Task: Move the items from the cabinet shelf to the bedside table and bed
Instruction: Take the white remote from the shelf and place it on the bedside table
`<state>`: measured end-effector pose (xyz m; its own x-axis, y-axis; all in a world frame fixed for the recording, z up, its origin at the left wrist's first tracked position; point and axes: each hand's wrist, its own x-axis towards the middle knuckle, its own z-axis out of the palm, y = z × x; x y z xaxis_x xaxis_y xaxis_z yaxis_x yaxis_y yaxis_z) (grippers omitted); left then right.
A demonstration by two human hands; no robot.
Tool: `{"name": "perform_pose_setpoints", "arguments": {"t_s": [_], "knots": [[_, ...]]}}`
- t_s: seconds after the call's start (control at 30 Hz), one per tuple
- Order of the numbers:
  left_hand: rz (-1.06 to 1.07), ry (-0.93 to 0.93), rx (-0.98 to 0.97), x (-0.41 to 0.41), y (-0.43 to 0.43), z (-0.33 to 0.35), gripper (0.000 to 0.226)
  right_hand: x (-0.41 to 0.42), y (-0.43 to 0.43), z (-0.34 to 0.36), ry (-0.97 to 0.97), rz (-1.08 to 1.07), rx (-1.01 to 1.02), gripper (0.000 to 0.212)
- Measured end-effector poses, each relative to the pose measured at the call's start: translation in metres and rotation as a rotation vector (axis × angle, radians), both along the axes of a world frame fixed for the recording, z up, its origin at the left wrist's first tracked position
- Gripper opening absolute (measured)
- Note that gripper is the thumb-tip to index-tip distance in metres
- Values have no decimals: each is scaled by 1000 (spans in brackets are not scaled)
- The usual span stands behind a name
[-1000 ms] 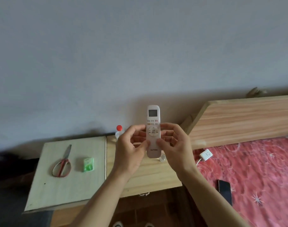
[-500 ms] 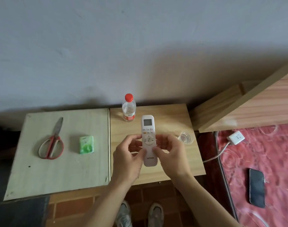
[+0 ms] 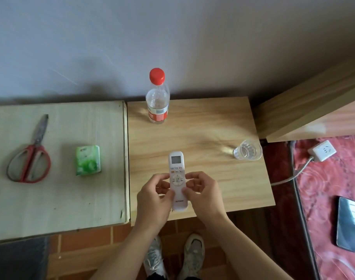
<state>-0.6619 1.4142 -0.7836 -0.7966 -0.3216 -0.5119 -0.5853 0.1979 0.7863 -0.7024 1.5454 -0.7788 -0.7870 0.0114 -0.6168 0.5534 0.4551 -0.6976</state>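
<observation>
While both hands grip it, the remote control hangs over the front part of the desk — whether its underside touches the wood I cannot tell. The left hand and right hand clasp its lower half from either side, with fingers curled round its edges and thumbs on the button face.

The likeliest trouble, I judge, is the near end. It lies close to the desk's front edge, so a release here could leave it overhanging and let it tip onto the brick floor. A forward shove instead would send it toward the bottle, and a careless sweep to the right could catch the glass.

Its long axis runs away from the person toward the wall, nearly parallel to the desk's side edges — display end far, buttons facing up.
</observation>
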Motion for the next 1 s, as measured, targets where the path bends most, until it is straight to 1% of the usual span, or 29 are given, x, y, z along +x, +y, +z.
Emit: {"name": "perform_pose_setpoints", "arguments": {"t_s": [0.13, 0.33, 0.63, 0.83, 0.93, 1.0], "knots": [[-29, -26, -9, -6, 0, -17, 33, -6, 4, -18, -16, 5, 31, 28], [0, -49, 11, -15, 2, -38, 36, -18, 1, -42, -48, 1, 46, 28], [17, -97, 96, -16, 1, -58, 39, -17, 0, -58, -57, 87, 95, 38], [25, -98, 103, -19, 0, -58, 32, -18, -1, -61, -87, 71, 80, 28], [94, -102, 101, -21, -2, -52, 25, -21, -1, -53, -92, 86, 77, 35], [127, -96, 63, -27, -5, -44, 22, -25, -1, -44, -80, 36, 56, 40]]}}
